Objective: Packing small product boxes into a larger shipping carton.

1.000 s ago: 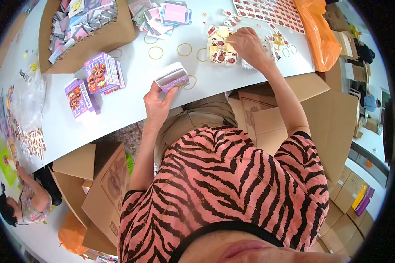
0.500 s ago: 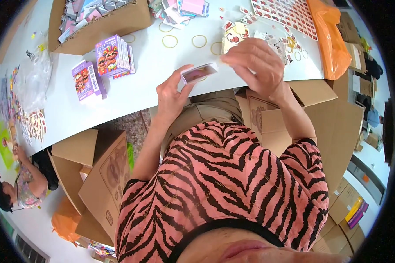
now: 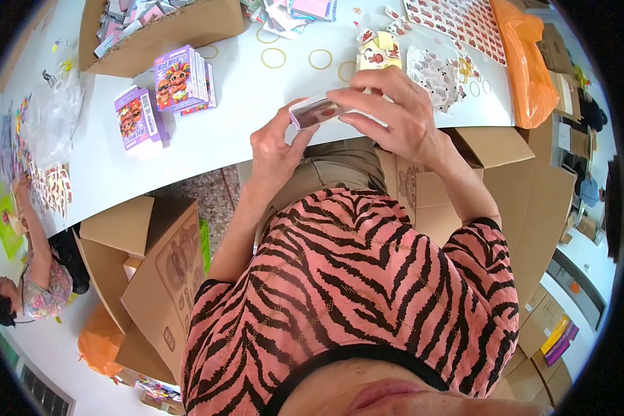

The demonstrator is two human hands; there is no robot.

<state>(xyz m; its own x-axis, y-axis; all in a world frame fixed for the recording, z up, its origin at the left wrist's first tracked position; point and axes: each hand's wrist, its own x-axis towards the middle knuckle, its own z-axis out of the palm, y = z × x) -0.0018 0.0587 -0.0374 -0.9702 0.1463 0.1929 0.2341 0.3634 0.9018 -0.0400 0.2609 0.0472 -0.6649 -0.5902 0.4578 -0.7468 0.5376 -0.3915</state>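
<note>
Nearest us, we see the cardboard cartons [image 3: 166, 270] standing on the floor by our knees. Above our lap, just at the near edge of the white bench [image 3: 256, 118], our left hand [image 3: 274, 149] holds the small purple box [image 3: 313, 111] from the left, its grip pinching the box end between thumb and fingers. Our right hand [image 3: 395, 114] now covers the box's right end, fingers curled over it in a loose pinch; half a second ago it was only arriving. Farther left stand purple cartoon boxes [image 3: 180, 80]. Farther still lie yellow rubber bands [image 3: 298, 57], sticker sheets [image 3: 457, 24] and an orange bag [image 3: 523, 66].
</note>
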